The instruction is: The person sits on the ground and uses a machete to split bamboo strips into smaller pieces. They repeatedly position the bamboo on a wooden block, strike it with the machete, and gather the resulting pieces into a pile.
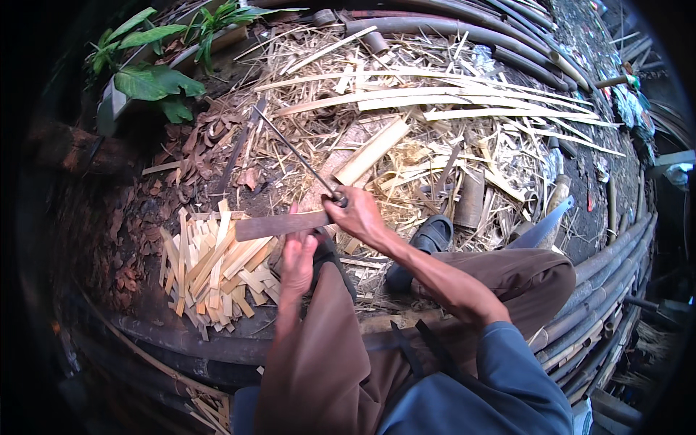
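Note:
My right hand (pixel 357 216) is closed around the handle of a long, thin-bladed knife (pixel 296 152), whose dark blade slants up and to the left. A flat brown bamboo strip (pixel 268 226) lies crosswise between my hands, its pale right end close to my right fingers. My left hand (pixel 296 262), slightly blurred, is closed at the strip, with a fingertip showing above its upper edge. Part of that grip is hidden behind the strip. Left of my left hand, a heap of short, pale split bamboo pieces (pixel 217 264) rests on the ground.
A split bamboo piece (pixel 373 151) lies ahead, with long pale strips (pixel 464 98) beyond it. Shavings cover much of the ground. A blue saw blade (pixel 544 226) and bamboo poles (pixel 609 264) are at the right. Leafy plants (pixel 152 80) stand far left; dry leaves lie below them.

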`<action>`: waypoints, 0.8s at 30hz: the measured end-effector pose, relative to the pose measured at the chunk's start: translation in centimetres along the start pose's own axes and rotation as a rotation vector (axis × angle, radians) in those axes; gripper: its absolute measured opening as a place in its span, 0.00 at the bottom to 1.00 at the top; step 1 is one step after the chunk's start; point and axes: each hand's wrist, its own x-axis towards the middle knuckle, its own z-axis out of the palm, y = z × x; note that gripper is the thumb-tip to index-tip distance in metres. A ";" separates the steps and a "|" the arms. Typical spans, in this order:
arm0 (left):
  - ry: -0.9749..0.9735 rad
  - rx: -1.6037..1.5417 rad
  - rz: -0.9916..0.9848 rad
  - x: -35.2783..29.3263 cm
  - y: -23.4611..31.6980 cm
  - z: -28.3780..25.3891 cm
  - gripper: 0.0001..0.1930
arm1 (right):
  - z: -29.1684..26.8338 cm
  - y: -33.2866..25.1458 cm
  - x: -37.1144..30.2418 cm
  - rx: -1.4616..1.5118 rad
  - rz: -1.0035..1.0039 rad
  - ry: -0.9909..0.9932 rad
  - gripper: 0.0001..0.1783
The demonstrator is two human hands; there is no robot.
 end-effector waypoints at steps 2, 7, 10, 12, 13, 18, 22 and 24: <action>0.207 0.185 0.166 1.3 -1.4 1.8 0.25 | 1.2 -0.4 -0.5 0.035 0.022 -0.006 0.19; 0.555 0.257 0.288 3.1 1.3 3.1 0.22 | -0.8 1.8 -0.5 -0.236 -0.184 0.102 0.13; 0.554 0.342 0.040 1.8 3.1 3.4 0.18 | -1.4 2.4 -1.4 -0.409 -0.339 0.069 0.10; 0.519 0.254 -0.122 1.4 2.6 4.2 0.16 | -1.5 1.9 -2.1 -0.526 -0.370 -0.026 0.10; 0.512 0.197 -0.177 1.0 3.1 5.9 0.16 | -1.4 1.5 -2.4 -0.580 -0.402 -0.063 0.10; 0.389 0.113 -0.183 -1.2 3.5 6.8 0.12 | -1.8 2.0 0.0 -0.637 -0.631 0.041 0.15; 0.175 0.128 -0.236 -4.7 5.4 9.1 0.13 | -7.7 9.0 5.8 -0.522 -0.379 0.391 0.11; 0.238 0.282 -0.246 -7.2 6.3 9.4 0.17 | -11.8 6.3 6.3 -0.590 0.030 0.281 0.14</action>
